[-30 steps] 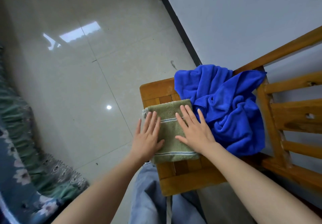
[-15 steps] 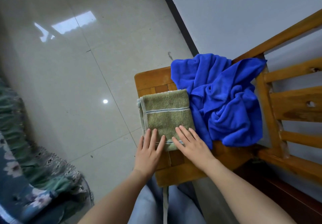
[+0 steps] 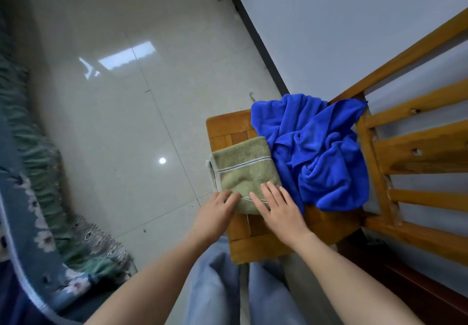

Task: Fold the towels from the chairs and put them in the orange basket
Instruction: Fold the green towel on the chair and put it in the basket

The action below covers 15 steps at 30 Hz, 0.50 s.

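Observation:
A folded green towel (image 3: 244,170) with a pale stripe lies flat on the seat of a wooden chair (image 3: 229,127). My left hand (image 3: 216,214) touches the towel's near left corner, fingers fairly straight. My right hand (image 3: 279,208) lies flat on the towel's near right edge, fingers spread. A crumpled blue towel (image 3: 316,147) is heaped on the same seat to the right, against the chair's back slats. No orange basket is in view.
Glossy pale floor tiles (image 3: 126,134) spread to the left of the chair. A patterned blue-green fabric (image 3: 30,198) runs along the left edge. A white wall (image 3: 329,21) with a dark baseboard stands behind the chair. My legs in light blue trousers are below.
Both hands have slid back from the middle of the green towel to its near edge. The left hand's fingers now sit at the near left corner.

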Each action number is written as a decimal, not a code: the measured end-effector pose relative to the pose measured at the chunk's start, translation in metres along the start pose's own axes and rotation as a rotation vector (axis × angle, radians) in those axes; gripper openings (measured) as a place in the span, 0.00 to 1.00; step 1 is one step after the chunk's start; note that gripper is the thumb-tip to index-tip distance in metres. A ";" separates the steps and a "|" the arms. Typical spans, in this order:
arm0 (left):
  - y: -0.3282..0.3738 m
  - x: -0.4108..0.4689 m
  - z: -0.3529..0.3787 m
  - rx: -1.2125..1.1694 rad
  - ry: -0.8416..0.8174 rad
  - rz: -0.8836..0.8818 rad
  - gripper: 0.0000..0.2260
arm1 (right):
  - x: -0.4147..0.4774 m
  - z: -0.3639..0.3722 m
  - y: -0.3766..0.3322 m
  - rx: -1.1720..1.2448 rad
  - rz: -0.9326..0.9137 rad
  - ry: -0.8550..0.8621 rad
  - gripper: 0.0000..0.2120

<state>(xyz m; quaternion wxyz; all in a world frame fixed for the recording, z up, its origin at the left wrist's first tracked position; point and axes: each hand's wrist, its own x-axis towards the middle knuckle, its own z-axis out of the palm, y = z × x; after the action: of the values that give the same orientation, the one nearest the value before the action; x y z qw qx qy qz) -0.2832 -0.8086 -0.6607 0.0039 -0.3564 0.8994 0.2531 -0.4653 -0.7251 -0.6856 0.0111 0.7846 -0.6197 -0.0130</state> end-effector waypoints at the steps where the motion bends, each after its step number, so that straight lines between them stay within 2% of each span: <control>1: 0.003 -0.002 -0.005 -0.017 0.013 0.007 0.31 | 0.001 -0.006 -0.003 0.015 0.038 -0.040 0.32; 3: 0.009 -0.006 -0.020 -0.036 0.035 0.014 0.31 | 0.004 -0.025 -0.007 0.062 0.105 -0.095 0.40; 5: 0.015 -0.009 -0.036 -0.003 0.034 0.018 0.31 | 0.010 -0.044 -0.004 0.083 0.120 -0.061 0.39; 9: 0.025 -0.015 -0.078 0.115 0.032 0.040 0.32 | 0.026 -0.092 0.013 0.106 0.033 0.092 0.30; 11: 0.033 -0.013 -0.100 0.220 0.036 0.060 0.34 | 0.033 -0.117 0.023 0.086 -0.006 0.138 0.29; 15: 0.059 -0.011 -0.149 0.302 0.133 0.103 0.32 | 0.042 -0.169 0.044 0.015 -0.084 0.225 0.30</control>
<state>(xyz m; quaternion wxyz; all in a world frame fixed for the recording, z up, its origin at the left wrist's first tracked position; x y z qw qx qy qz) -0.2872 -0.8333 -0.5020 -0.0152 -0.3213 0.9425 0.0907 -0.4924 -0.7763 -0.5152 0.0741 0.8066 -0.5811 0.0795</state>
